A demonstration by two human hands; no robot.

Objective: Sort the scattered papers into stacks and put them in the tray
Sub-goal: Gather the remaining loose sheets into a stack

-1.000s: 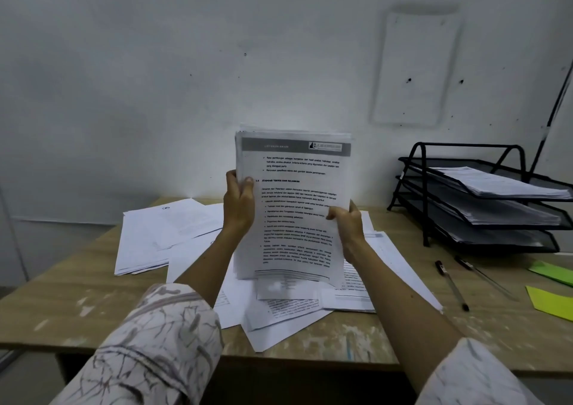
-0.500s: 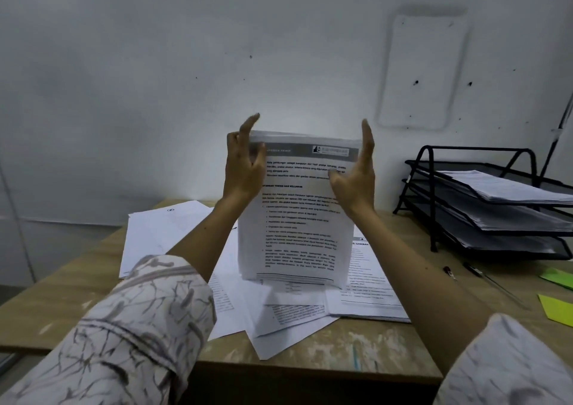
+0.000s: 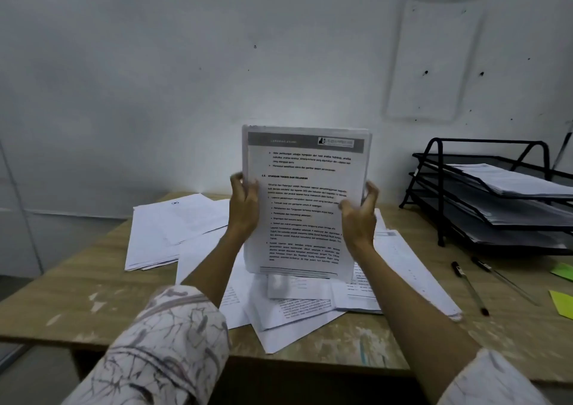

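Both hands hold a stack of printed pages (image 3: 305,200) upright above the surface (image 3: 86,274), printed face toward the camera. The left hand (image 3: 245,206) has its grip closed on the stack's left edge, fingers curled round it about halfway up. The right hand (image 3: 359,215) is at the right edge at the same height; its fingers are bent and its thumb lies on the front page, though motion blur makes it hard to say how firmly that grip holds the paper.

Directly below the grip, the stack's bottom edge hangs just over a heap of scattered papers (image 3: 288,308) lying at mixed angles. Left of the grip, farther back, is a looser pile of white sheets (image 3: 173,228). Well to the right of the grip stands a black three-tier tray (image 3: 434,194), each tier already carrying paper. Between tray and grip, toward the near edge, lie two pens (image 3: 469,288), and beyond them green sticky notes (image 3: 562,304).
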